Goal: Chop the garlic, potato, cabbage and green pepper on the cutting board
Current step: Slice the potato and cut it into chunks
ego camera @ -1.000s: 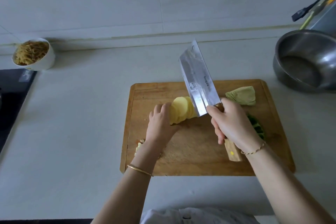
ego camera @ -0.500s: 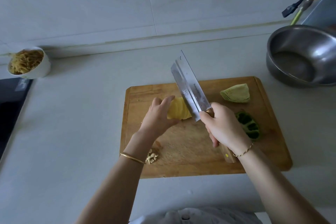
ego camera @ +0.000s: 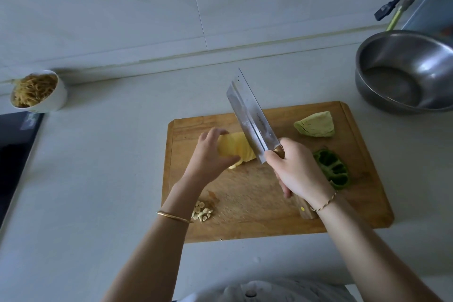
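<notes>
Bunches fanned potato slices tighter in left hand, fingers curled round them; clenches cleaver in right hand against stack; strip cuts likely next.

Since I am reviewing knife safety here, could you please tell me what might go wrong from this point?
1. The left hand grips the potato slices right beside the cleaver that the right hand holds; a slip could nick a finger.
2. The chopped garlic lies near the front-left corner of the cutting board, by the left wrist, and might be swept off.
</notes>
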